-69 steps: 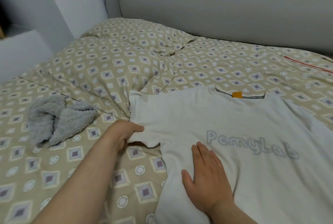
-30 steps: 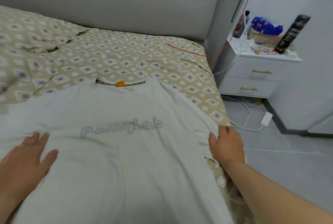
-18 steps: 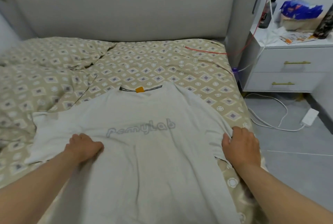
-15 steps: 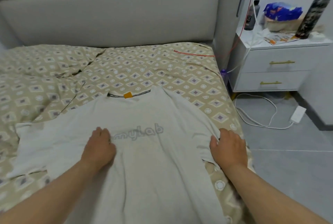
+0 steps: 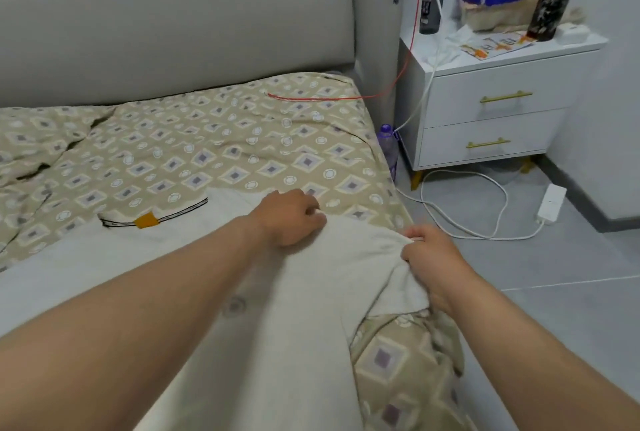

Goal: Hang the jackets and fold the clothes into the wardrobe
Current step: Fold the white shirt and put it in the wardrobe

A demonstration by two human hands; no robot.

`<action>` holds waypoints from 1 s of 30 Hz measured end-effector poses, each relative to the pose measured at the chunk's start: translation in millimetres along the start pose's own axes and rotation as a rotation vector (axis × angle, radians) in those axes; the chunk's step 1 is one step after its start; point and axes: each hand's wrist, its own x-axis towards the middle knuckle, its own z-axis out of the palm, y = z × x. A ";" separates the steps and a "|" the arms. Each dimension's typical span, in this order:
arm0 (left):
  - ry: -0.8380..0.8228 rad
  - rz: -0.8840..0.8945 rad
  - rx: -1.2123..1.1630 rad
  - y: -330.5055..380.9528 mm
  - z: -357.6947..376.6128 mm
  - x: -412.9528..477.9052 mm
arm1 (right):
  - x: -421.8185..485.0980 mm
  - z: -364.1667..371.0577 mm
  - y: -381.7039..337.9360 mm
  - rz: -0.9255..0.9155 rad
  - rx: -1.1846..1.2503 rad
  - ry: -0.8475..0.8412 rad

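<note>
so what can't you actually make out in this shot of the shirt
Head view only:
- t-shirt print: mostly covered by the left forearm.
- its other sleeve and hem: cut off by the left and bottom edges.
- left hand: fingertips curled under, so a pinch on the cloth is unclear.
- right hand fingertips: buried in the bunched sleeve it grips.
- grey bottle label: too small.

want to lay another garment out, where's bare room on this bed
Widest bare stretch: the bedspread between the collar of the t-shirt and the headboard, left of the red cable. The right bed edge is taken: left hand and right hand grip the t-shirt there. The nightstand top is crowded, and a white cable loops over the floor beside it.
</note>
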 end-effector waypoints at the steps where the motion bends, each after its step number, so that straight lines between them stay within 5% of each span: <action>1: -0.084 -0.038 0.002 3.7 -5.3 8.4 | 2.5 -1.4 1.6 0.077 0.096 -0.070; 4: -0.468 -0.172 -0.104 10.9 -26.6 30.9 | 3.8 -8.0 -4.1 0.253 0.284 -0.267; 7: -0.834 -0.224 -0.195 19.4 -31.7 47.5 | 11.7 -9.6 -9.2 0.219 0.196 -0.411; 12: -0.885 -0.182 -0.514 17.3 -25.8 66.1 | 21.1 -5.8 -15.9 0.277 0.387 -0.553; 17: -0.911 -0.129 -0.745 7.4 -20.7 76.8 | 31.9 -8.3 -11.7 0.315 0.687 -0.814; 20: -0.840 -0.066 -0.884 8.0 -15.4 86.5 | 39.6 -3.6 -7.4 0.283 0.792 -0.820; 25: -0.600 0.015 -0.874 12.5 -10.9 92.4 | 58.1 -0.3 -3.7 0.185 0.958 -0.340; 30: -0.236 0.106 -0.561 24.3 -0.7 58.4 | 48.5 -5.0 12.8 0.174 0.436 -0.239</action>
